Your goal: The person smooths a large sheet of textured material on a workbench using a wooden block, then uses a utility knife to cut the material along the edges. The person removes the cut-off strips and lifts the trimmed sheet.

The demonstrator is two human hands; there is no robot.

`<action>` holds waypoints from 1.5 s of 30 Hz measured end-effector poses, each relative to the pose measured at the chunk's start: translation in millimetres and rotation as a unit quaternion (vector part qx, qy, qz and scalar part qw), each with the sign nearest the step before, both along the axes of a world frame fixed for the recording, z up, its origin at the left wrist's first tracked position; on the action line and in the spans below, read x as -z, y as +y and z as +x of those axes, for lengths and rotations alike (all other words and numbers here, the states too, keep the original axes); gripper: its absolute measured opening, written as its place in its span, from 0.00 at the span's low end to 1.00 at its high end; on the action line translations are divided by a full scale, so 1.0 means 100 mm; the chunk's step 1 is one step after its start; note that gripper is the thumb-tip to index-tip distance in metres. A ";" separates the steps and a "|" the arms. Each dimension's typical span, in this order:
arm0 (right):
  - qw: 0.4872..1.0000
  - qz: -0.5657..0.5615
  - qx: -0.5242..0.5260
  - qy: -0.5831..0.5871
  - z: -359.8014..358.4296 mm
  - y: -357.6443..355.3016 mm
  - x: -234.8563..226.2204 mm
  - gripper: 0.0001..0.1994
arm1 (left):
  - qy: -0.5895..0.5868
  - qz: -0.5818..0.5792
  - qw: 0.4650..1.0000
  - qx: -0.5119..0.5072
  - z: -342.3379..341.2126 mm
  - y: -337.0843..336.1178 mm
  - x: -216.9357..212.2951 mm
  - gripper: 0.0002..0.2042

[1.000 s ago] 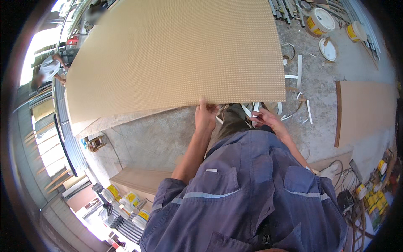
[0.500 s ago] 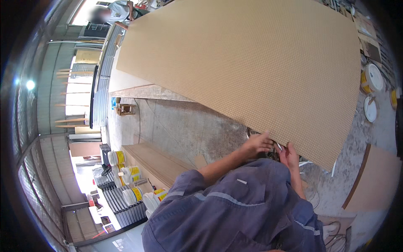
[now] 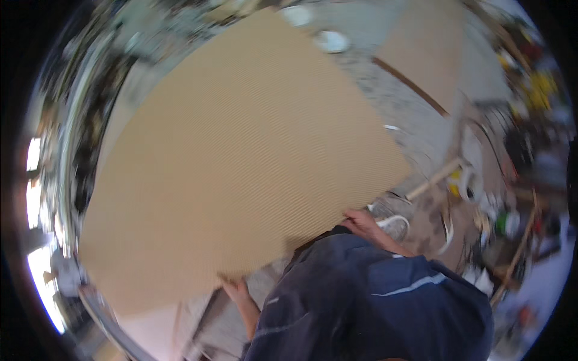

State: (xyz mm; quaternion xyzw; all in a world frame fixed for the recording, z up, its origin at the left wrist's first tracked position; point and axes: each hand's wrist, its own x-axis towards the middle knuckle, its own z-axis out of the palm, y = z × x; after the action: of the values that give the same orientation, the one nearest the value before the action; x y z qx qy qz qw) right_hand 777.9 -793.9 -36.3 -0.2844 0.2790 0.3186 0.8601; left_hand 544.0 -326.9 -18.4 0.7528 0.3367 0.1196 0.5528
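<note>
A large tan board (image 3: 241, 150) with a fine dotted pattern fills the middle of the view, its near edge in front of my body. My left hand (image 3: 238, 292) is closed on that edge at the lower left, thumb on top. Farther right, my right hand (image 3: 363, 225) grips the same edge close to my waist, thumb up. The fingers of both hands are mostly hidden beneath the board. The picture is blurred by motion.
Beyond the board, a white round lid or bucket top (image 3: 332, 41) and a brown panel (image 3: 421, 54) lie on the floor. At right are a yellow and white bucket (image 3: 466, 183), a cardboard-coloured tube (image 3: 435, 178) and cluttered tools. A person (image 3: 67, 274) stands at far left.
The view has swung to the right. My hands, close together before, are now wide apart along the board's edge. My left hand, earlier with its fingers beside the edge, now grips it.
</note>
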 end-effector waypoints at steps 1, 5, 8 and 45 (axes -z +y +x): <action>1.000 -0.020 0.011 -0.007 -0.06 -0.02 -0.05 0.20 | -0.002 -0.089 0.996 -0.028 0.01 0.02 0.09 0.32; 0.995 0.062 0.060 -0.054 0.19 -0.14 -0.28 0.23 | 0.081 0.120 0.986 0.081 0.55 -0.21 -0.17 0.35; 0.990 0.064 0.122 -0.036 0.19 -0.34 -0.37 0.25 | 0.038 -0.029 0.998 0.049 0.82 -0.56 -0.35 0.37; 0.986 -0.131 0.023 -0.102 3.12 -6.36 -0.33 0.22 | 0.002 -0.311 0.943 -0.115 4.33 -6.32 -0.33 0.32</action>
State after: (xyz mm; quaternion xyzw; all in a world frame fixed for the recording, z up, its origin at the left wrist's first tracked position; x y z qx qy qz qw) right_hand 1089.8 -1429.6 -3.0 -0.4191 0.2352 0.2284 0.8467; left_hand 976.7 -958.8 14.4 0.4997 0.4422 0.0704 0.7415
